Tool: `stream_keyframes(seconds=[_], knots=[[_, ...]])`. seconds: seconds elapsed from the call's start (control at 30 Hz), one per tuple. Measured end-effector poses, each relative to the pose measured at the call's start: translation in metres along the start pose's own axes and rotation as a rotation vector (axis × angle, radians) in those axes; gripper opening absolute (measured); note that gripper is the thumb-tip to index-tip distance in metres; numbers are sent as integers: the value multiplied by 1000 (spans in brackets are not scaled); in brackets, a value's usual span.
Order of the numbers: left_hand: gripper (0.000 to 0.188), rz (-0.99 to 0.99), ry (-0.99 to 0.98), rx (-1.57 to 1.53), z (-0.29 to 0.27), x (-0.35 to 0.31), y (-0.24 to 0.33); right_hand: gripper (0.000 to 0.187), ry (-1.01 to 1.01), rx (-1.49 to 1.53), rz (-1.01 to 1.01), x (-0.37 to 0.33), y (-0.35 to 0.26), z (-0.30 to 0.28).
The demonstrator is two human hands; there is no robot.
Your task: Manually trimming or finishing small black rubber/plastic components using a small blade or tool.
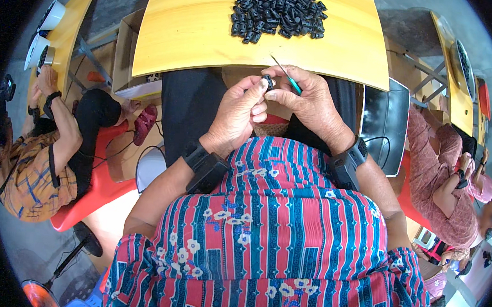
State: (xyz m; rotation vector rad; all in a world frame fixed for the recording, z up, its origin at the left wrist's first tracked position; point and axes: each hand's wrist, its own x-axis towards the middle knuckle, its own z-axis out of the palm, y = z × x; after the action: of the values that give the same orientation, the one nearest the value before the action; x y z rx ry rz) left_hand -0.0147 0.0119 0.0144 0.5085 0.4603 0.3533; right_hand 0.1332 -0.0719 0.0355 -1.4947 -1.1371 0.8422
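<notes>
Just off the near edge of the yellow table (pixel 191 32), my two hands meet in front of my body. My left hand (pixel 234 116) is closed, pinching a small black plastic part (pixel 269 82) between thumb and fingers. Held in my right hand (pixel 316 104) is a thin, pointed tool with a green handle (pixel 294 86); its metal tip slants up and left, away from the part. My right thumb and a fingertip are up against the black part too. Beyond my hands, a heap of similar black plastic parts (pixel 277 12) lies on the tabletop.
A cardboard box (pixel 127 50) stands left of the table, and a dark open container (pixel 384 125) right of my knees. People sit at yellow side tables, one at left (pixel 36 180), others at right (pixel 452 194). White bowls (pixel 37 50) rest on the left table.
</notes>
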Motion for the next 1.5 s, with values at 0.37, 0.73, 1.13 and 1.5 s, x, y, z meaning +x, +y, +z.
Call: stream_keyframes(seconds=[0.37,0.73,1.13,1.5], knots=[[16,-51,-30,-88,-2,-2,0,33,54,-177,21,-4,-16,1],[14,-91,-1,-212,2,-3,-1,31,225,-254,-240,-8,-1,12],[21,-18,25,6,8,-7,2,28,190,-280,-310,-9,-10,14],[19,42,68,-82,13,-7,3,26,61,-649,-217,-14,-18,11]])
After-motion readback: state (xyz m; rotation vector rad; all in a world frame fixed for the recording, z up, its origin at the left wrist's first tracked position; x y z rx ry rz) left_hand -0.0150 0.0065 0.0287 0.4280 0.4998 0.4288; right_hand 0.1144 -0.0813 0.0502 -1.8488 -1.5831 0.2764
